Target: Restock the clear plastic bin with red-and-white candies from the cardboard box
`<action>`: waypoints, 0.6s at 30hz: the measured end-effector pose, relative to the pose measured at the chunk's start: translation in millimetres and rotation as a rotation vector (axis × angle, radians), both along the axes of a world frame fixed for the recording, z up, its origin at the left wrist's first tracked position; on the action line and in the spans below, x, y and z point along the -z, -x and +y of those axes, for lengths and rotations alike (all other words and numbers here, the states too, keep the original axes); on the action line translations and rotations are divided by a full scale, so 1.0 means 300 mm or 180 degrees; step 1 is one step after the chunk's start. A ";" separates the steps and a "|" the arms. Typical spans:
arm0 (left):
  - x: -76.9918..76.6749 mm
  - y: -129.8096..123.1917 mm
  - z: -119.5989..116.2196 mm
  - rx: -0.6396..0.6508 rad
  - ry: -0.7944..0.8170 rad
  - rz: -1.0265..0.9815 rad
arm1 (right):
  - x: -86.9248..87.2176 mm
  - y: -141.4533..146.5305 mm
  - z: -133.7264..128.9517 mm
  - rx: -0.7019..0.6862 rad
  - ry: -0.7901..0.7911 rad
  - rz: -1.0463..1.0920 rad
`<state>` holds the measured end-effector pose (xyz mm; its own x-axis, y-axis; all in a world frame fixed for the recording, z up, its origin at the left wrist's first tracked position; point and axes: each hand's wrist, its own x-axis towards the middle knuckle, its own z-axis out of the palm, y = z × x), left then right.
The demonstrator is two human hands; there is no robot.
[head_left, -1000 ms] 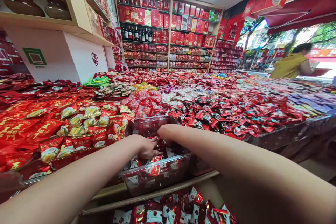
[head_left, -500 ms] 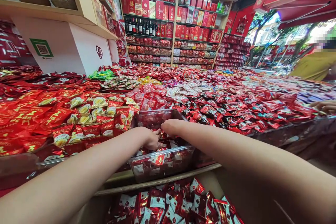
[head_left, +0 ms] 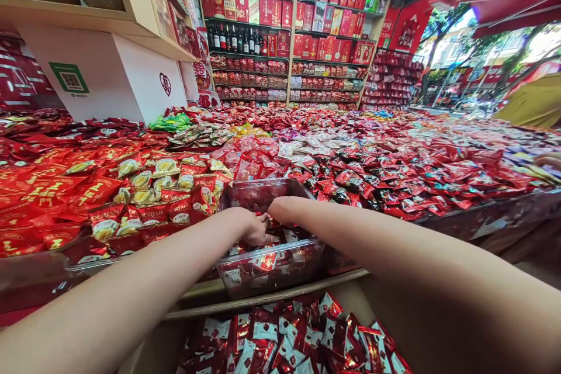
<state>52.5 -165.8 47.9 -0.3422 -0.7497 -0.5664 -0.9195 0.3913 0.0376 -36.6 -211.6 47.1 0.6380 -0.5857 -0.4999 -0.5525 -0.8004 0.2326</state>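
Both hands reach down into a clear plastic bin (head_left: pixel 272 283) that holds red and white wrapped packets (head_left: pixel 265 260). My left hand (head_left: pixel 258 229) is at the bin's left side, low among the packets; some fingers show, but what they touch or hold is hidden. Bent down at the wrist, my right hand (head_left: pixel 283 210) has its fingers out of sight inside the bin, just right of my left hand. Below the bin, an open box (head_left: pixel 363 304) contains many similar red and white packets (head_left: pixel 289 339).
Red durian packets (head_left: pixel 153 213) lie left of the bin, and dark red wrapped sweets (head_left: pixel 355 181) to the right. Shelves (head_left: pixel 289 29) with bottles and red boxes stand behind. A person in a yellow top (head_left: pixel 532 102) is at the far right.
The view has shifted slightly. Both hands stay in the bin in nearly the same pose. At the far right, the person and the other hand sit nearer the frame's edge.
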 end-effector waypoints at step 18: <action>-0.100 -0.009 0.013 -0.0078 -0.0053 -0.0017 | -0.236 0.080 0.107 -0.0234 0.0315 -0.0275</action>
